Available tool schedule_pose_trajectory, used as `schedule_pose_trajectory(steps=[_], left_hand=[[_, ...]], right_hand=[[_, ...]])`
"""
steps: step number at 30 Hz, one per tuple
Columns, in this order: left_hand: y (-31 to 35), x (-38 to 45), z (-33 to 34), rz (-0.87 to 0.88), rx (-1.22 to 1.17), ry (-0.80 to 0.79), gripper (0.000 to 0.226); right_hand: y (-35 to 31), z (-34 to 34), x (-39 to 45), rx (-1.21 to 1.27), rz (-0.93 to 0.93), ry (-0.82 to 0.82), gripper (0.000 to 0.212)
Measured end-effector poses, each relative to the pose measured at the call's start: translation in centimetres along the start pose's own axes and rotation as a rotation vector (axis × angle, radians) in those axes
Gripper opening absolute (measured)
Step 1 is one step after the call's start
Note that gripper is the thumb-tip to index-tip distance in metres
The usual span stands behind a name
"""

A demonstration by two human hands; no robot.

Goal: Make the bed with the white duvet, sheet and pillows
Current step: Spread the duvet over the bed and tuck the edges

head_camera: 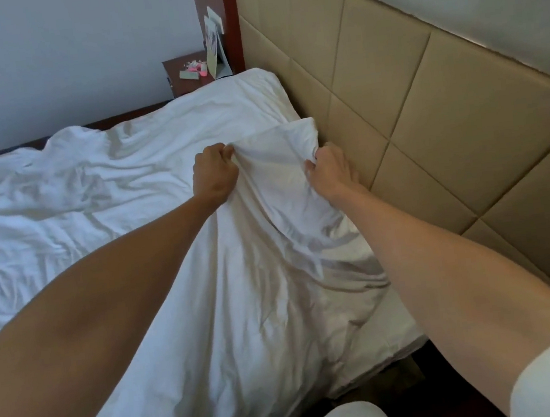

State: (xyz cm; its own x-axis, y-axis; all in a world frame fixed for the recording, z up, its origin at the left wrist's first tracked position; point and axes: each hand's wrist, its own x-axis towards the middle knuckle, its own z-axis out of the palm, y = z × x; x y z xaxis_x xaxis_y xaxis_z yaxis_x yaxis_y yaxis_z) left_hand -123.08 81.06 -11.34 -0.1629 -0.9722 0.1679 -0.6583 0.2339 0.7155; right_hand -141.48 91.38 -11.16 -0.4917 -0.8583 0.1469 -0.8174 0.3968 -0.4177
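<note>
With our left hand [214,175] and right hand [329,171] clenched on the duvet [247,280] edge by the headboard [427,115] (bed still rumpled), an uneven tug could skew it.

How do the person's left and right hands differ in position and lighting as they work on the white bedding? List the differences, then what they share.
1. The left hand grips farther from the padded headboard; the right hand is right beside it.
2. The left hand looks darker, in shadow; the right hand is lighter.
Shared: both hands are closed on the same raised fold of white duvet.
</note>
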Motion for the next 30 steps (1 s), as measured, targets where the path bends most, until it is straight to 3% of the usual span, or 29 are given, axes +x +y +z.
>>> schedule_pose_trajectory(steps=[4,8,10,15,17,23,26,30], left_hand=[[0.8,3.5,2.4,-0.040,0.066,0.073,0.035],[3.2,9.0,4.2,-0.032,0.159,0.172,0.034],[6.2,12.2,5.4,-0.006,0.211,0.208,0.035],[15.1,18.9,9.2,0.262,0.258,0.272,0.034],[16.5,20.0,11.3,0.356,0.309,0.246,0.033],[7.3,19.7,16.1,0.240,0.407,-0.064,0.028],[2.5,17.8,16.8,0.168,0.498,-0.127,0.027],[0.8,16.6,17.6,0.024,0.599,-0.215,0.024]], right_hand=[[0.9,1.3,5.5,-0.004,-0.031,-0.023,0.032],[1.3,2.6,12.2,0.340,0.116,-0.033,0.026],[1.8,2.3,15.3,0.504,0.223,0.040,0.028],[4.4,1.4,22.0,0.564,0.266,0.382,0.026],[6.1,2.4,24.1,0.615,0.316,0.400,0.030],[10.7,8.3,23.9,0.618,0.368,0.166,0.032],[11.2,11.7,22.4,0.590,0.353,0.041,0.031],[10.2,13.2,22.7,0.579,0.469,0.025,0.031]])
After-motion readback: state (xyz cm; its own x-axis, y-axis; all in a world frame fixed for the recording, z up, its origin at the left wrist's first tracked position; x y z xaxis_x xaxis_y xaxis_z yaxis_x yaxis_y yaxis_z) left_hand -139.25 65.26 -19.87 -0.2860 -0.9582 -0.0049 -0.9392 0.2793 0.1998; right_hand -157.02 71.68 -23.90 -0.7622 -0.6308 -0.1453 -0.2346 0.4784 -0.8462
